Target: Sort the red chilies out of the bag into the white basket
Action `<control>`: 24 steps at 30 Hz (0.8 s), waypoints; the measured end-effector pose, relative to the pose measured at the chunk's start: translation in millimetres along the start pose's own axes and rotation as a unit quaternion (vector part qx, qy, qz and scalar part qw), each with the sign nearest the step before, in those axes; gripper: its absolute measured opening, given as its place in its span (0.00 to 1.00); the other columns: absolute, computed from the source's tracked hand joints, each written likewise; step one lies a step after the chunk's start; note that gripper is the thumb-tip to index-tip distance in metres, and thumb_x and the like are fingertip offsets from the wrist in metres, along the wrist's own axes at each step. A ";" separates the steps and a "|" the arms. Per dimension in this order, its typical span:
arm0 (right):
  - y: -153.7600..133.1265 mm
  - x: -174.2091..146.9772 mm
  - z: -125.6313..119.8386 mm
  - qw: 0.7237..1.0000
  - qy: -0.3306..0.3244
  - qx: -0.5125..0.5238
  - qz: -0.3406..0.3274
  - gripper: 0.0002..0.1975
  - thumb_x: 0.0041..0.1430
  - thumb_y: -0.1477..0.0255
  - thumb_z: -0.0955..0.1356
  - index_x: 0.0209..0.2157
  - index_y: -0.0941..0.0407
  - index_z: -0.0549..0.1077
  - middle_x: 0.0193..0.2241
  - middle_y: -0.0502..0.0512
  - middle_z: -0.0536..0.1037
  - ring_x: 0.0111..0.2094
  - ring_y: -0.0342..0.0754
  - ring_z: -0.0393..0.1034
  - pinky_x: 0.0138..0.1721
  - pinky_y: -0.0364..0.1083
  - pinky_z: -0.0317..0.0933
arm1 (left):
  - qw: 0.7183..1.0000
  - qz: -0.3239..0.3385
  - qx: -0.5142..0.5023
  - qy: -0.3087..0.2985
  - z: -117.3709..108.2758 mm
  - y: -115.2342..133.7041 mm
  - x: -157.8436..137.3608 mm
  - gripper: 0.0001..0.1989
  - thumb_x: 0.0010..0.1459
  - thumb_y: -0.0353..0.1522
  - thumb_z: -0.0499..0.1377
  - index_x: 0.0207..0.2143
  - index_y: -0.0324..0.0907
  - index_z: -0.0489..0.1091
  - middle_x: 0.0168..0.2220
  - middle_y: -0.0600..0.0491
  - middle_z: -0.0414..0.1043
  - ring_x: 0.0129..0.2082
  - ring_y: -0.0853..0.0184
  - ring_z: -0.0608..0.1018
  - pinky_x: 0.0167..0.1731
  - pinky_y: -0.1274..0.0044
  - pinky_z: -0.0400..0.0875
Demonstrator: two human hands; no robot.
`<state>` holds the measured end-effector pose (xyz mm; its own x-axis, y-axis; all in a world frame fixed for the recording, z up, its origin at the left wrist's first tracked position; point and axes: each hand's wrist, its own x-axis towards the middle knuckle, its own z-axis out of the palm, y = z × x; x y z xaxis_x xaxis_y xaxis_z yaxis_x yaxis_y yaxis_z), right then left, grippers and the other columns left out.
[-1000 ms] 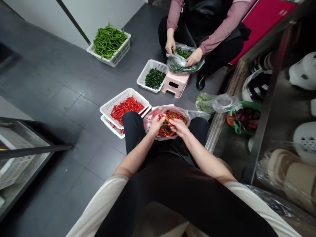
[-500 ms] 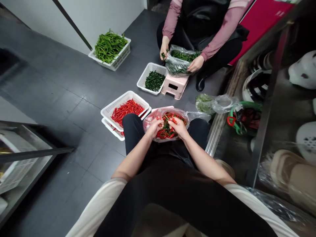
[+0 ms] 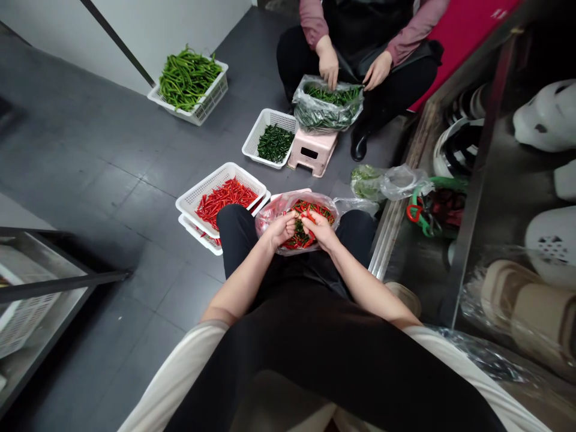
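Observation:
Between my knees a clear plastic bag (image 3: 266,221) stands open, full of red chilies with green stems (image 3: 310,209). Over the bag, my left hand (image 3: 282,229) is closed in a pinch on a red chili, its fingertips close to those of the other hand. My right hand (image 3: 318,229) is also closed, with red chili showing at its thumb and fingers. Which chili lies in which hand is partly hidden by the fingers. Left of my knee, a white basket (image 3: 189,201) holds loose red chilies (image 3: 227,201) and rests on a second white basket (image 3: 200,235).
Opposite, a co-worker's hands (image 3: 328,63) work at a bag of green chilies (image 3: 330,114) on a pink stool (image 3: 314,153). Beside it stands a basket (image 3: 252,141) of green chilies. Long green peppers (image 3: 189,78) fill another basket. Metal shelving (image 3: 468,252) borders my right.
My hands have come closer together over the bag. The co-worker's left and right hands have moved from the bag's sides to above it and its far corner. The view has shifted slightly.

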<state>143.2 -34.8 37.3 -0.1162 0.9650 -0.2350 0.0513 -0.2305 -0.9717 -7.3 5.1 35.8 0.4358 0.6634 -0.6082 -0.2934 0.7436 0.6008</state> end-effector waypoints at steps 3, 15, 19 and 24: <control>7.3 3.6 -5.4 0.988 -0.005 0.119 0.094 0.21 0.55 0.54 0.65 0.42 0.56 0.66 0.16 0.41 0.60 0.14 0.37 0.47 0.15 0.39 0.39 | 0.983 0.085 0.117 0.113 -11.5 -4.2 0.9 0.12 0.50 0.33 0.64 0.23 0.38 0.62 0.15 0.62 0.55 0.14 0.80 0.56 0.16 0.85 0.49; 9.4 6.1 -7.9 0.988 -0.024 0.111 0.108 0.30 0.51 0.64 0.70 0.55 0.55 0.62 0.21 0.43 0.67 0.17 0.37 0.53 0.17 0.38 0.45 | 0.980 0.150 0.065 0.113 15.4 -14.1 5.1 0.18 0.47 0.40 0.65 0.25 0.40 0.61 0.15 0.63 0.54 0.14 0.80 0.54 0.16 0.83 0.46; 16.5 8.4 -12.8 0.984 0.022 0.124 0.125 0.19 0.48 0.62 0.70 0.40 0.58 0.69 0.21 0.45 0.67 0.17 0.36 0.53 0.17 0.38 0.45 | 0.976 0.156 0.047 0.144 3.0 -9.3 8.7 0.19 0.48 0.40 0.65 0.23 0.41 0.56 0.16 0.63 0.51 0.14 0.81 0.54 0.15 0.84 0.46; 8.3 8.0 -12.1 0.987 0.087 0.052 0.123 0.24 0.47 0.58 0.71 0.43 0.57 0.69 0.16 0.43 0.64 0.15 0.36 0.49 0.16 0.39 0.41 | 0.992 0.103 -0.005 0.073 -6.4 -8.3 5.1 0.18 0.50 0.40 0.64 0.26 0.40 0.57 0.20 0.61 0.57 0.15 0.82 0.56 0.15 0.86 0.47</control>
<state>154.7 -27.5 27.7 0.0592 0.8826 -0.4663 -0.0463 -0.4642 -0.8845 -8.1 2.8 24.3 0.2382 0.8060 -0.5419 -0.3718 0.5912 0.7157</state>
